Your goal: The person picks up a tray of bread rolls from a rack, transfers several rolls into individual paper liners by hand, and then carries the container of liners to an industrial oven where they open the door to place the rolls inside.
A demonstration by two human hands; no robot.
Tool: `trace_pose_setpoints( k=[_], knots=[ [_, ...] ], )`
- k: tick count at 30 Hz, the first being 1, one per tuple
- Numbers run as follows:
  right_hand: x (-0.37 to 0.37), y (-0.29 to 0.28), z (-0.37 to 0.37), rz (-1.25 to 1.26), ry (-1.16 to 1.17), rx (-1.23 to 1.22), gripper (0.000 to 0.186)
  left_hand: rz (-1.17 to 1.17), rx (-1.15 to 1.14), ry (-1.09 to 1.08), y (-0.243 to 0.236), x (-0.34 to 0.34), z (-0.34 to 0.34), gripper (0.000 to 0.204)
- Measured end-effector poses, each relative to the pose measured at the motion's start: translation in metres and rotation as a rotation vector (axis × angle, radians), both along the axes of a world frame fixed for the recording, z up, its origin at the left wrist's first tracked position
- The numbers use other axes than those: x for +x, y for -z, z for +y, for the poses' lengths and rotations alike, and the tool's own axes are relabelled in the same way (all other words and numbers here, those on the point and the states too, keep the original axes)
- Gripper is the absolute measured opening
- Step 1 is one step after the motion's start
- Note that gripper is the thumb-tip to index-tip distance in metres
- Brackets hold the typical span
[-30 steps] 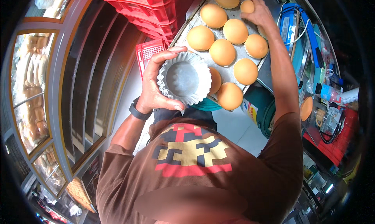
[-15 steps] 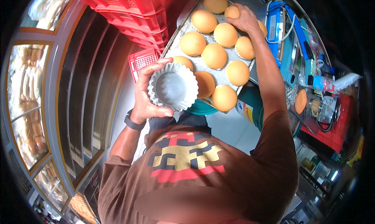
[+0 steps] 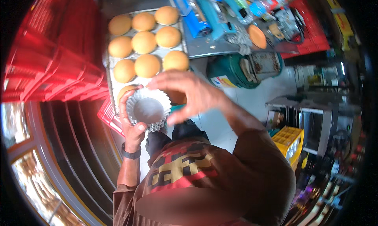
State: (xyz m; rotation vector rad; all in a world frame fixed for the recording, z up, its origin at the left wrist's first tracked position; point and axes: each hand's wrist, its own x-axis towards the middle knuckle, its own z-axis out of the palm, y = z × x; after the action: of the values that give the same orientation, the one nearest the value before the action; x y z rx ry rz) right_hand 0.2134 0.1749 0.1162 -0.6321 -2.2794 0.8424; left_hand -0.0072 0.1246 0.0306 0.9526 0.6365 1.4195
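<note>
My left hand [image 3: 132, 132] is closed around a stack of fluted, silvery baking tins [image 3: 149, 110], thumb on the near side and fingers on the far left. The top tin faces up, and nothing shows inside it. Just right of the stack hovers my right hand [image 3: 188, 93], blurred, its thumb and fingers apart with nothing visible between them. Beyond both hands lies a metal baking tray [image 3: 112, 82] with rows of round golden buns [image 3: 147, 65]. My hands and the tins partly hide the nearest buns.
Stacked red plastic crates [image 3: 51, 56] rise at the left. Right of the tray, a counter [image 3: 212, 48] holds a blue tool-like device [image 3: 191, 15], bottles and an orange oval object [image 3: 257, 36]. Below it stands a green bucket [image 3: 228, 70]; a yellow crate [image 3: 288, 141] is farther right.
My right hand has come back from the tray's far end, leaving the small bun it touched, to beside the tins. The view has swung right; my left hand still holds the stack.
</note>
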Motion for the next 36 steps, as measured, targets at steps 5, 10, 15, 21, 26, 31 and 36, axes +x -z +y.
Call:
trace_pose_setpoints(
  k=[5,10,15,21,26,31,36],
  knots=[
    [0.042,0.018,-0.104,-0.064,0.329,0.056,0.092,-0.093,-0.050,0.245,-0.013,0.071,-0.023,0.099],
    [0.146,0.045,-0.169,0.753,0.639,-0.377,0.102,0.170,0.598,0.208,-0.005,0.182,-0.040,0.106],
    [0.221,0.098,-0.235,1.622,0.403,-1.258,0.069,0.281,0.817,0.356,0.010,0.286,-0.064,0.101],
    [0.335,0.111,-0.338,1.911,0.497,-1.252,0.049,0.223,0.900,0.856,0.018,0.432,-0.129,0.096],
    [0.351,0.138,-0.392,2.395,0.661,-0.932,0.053,0.294,0.968,1.345,0.020,0.522,-0.138,0.103],
    [0.378,0.155,-0.429,2.545,0.827,-0.526,0.062,0.343,0.860,1.687,0.020,0.603,-0.167,0.111],
    [0.425,0.176,-0.469,2.395,1.004,-0.283,0.071,0.319,0.812,1.797,0.034,0.689,-0.172,0.104]
  ],
)
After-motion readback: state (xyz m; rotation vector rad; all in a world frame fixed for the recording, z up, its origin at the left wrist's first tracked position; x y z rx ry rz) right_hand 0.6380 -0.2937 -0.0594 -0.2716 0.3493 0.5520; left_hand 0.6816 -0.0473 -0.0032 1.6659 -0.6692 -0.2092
